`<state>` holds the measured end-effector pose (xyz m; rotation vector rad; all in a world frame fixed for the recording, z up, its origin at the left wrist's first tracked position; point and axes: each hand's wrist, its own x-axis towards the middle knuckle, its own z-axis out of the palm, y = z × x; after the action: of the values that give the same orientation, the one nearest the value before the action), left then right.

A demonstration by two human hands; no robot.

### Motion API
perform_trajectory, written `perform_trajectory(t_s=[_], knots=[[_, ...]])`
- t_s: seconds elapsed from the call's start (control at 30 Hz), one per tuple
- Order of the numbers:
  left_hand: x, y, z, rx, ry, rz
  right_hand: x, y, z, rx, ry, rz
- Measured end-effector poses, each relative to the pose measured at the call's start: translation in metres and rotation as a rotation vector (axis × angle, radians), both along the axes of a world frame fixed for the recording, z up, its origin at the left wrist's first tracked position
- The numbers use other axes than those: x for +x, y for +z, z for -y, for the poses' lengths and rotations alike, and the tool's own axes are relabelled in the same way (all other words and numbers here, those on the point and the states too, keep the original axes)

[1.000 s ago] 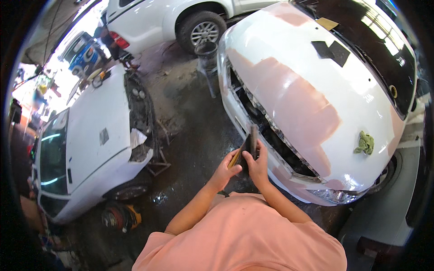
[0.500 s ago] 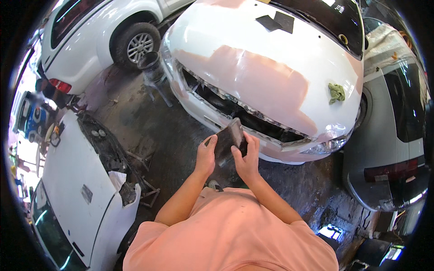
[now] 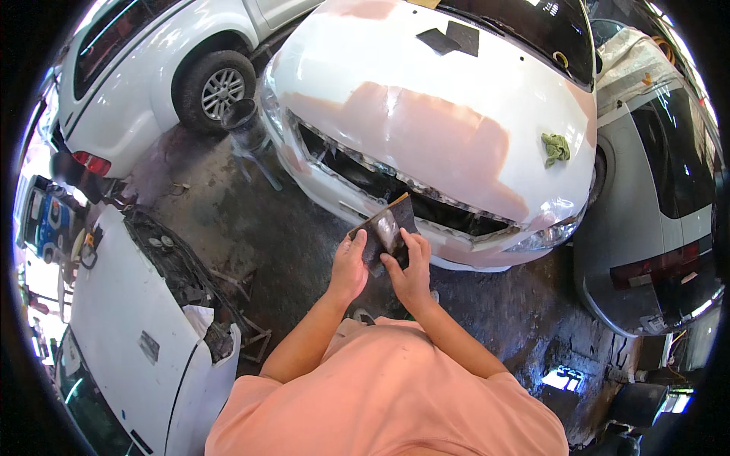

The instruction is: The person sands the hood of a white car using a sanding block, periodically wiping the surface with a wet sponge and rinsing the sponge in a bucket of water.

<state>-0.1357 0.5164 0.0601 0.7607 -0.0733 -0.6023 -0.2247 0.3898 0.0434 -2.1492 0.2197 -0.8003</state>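
A dark sheet of sandpaper (image 3: pixel 389 232), bent and shiny as if wet, is held between both my hands in front of the car's bumper. My left hand (image 3: pixel 349 267) pinches its left edge, thumb on top. On the right side, my right hand (image 3: pixel 411 275) grips it with thumb and fingers. A tan edge shows along its top corner. Just beyond lies the white car's hood (image 3: pixel 426 140), with large pinkish-beige patches. Two dark square sheets (image 3: pixel 449 39) rest on the hood near the windshield, and a crumpled green cloth (image 3: pixel 556 149) sits toward its right side.
A white pickup (image 3: pixel 125 91) stands at the far left, with a dark bucket (image 3: pixel 240 114) on a stand nearby. At left is another white car (image 3: pixel 125 304) with its front dismantled. A grey vehicle (image 3: pixel 631 220) is at right. The dark floor (image 3: pixel 494 327) looks wet.
The sandpaper has been turned and bent between my hands, so its tan edge now shows. Both hands still hold it. The view has shifted slightly.
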Motion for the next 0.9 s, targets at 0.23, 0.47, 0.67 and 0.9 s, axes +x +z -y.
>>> perform_trajectory(t_s=[0.23, 0.47, 0.67, 0.9], knots=[[-0.004, -0.001, -0.006, 0.061, 0.025, 0.049, -0.005, 0.006, -0.015, 0.011, 0.037, -0.005], [-0.014, 0.005, -0.007, 0.043, 0.009, 0.076, -0.01, 0.009, -0.016, 0.095, 0.064, -0.011], [-0.02, 0.006, -0.003, 0.099, -0.044, 0.149, -0.022, 0.006, -0.014, 0.146, 0.034, -0.029], [-0.013, 0.01, 0.006, 0.08, 0.038, 0.071, -0.036, 0.0, -0.005, -0.078, 0.036, 0.025]])
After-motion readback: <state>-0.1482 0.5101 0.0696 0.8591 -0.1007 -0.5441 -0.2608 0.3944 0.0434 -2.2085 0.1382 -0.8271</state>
